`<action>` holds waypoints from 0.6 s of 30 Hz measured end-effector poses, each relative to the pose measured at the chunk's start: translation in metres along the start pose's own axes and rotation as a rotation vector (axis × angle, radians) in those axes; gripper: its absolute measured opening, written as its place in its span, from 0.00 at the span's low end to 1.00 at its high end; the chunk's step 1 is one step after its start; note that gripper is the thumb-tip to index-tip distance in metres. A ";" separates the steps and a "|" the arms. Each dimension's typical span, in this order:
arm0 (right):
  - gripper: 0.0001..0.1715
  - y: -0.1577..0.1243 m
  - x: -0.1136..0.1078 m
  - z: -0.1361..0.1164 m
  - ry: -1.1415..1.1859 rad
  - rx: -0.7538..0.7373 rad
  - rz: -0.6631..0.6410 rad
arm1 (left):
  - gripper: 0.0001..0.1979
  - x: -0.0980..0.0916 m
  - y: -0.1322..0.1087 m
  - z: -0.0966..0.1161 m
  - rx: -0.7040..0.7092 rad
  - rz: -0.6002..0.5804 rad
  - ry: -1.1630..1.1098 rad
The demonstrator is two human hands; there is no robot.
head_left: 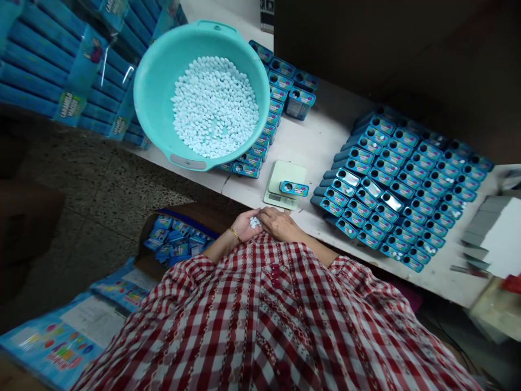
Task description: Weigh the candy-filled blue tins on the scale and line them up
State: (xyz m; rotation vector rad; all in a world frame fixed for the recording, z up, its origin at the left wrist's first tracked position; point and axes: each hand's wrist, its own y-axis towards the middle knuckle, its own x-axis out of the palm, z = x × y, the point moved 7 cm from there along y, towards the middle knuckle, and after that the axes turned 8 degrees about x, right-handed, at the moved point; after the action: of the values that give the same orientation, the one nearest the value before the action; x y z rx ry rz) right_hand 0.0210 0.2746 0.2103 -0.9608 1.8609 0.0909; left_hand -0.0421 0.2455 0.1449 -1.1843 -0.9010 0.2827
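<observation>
My left hand (pixel 244 227), with a gold bracelet at the wrist, is palm up and cupped around a small heap of white candies (pixel 255 222). My right hand (pixel 280 224) rests against its edge, fingers curled at the candies; what its fingertips hold, if anything, is hidden. Just beyond both hands sits a small pale scale (pixel 287 171) with one blue candy tin (pixel 293 188) lying on it, its round opening facing up. A turquoise basin (pixel 157 108) holding many white candies (pixel 215 103) stands at upper left.
Rows of blue tins (pixel 401 187) fill the right of the white table (pixel 315 136). More tins (pixel 280 81) stand behind the basin. Wrapped blue packs (pixel 52 65) lie far left. Below the table edge, a cardboard box (pixel 144 260) holds blue packages (pixel 179 239).
</observation>
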 end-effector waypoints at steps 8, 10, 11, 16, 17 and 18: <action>0.22 -0.019 -0.048 0.059 -0.001 0.179 0.372 | 0.13 0.001 0.001 0.004 0.012 -0.058 0.046; 0.28 -0.025 -0.057 0.092 -0.031 0.329 0.430 | 0.13 0.001 0.001 0.008 0.029 -0.055 0.056; 0.29 -0.025 -0.057 0.105 -0.042 0.363 0.419 | 0.13 0.001 0.001 0.010 0.048 -0.049 0.049; 0.20 -0.009 -0.056 0.137 -0.042 0.302 0.306 | 0.12 -0.002 0.004 0.024 0.135 -0.014 0.005; 0.19 -0.002 -0.062 0.144 -0.035 0.304 0.326 | 0.12 -0.003 0.005 0.026 0.143 -0.002 -0.001; 0.20 0.007 -0.071 0.152 -0.028 0.321 0.362 | 0.12 -0.004 0.006 0.028 0.150 0.010 -0.008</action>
State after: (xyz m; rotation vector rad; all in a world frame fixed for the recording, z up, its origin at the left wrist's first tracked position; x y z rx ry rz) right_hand 0.1416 0.3892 0.1884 -0.3973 1.9322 0.0220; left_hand -0.0635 0.2643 0.1408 -1.0499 -0.8654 0.3575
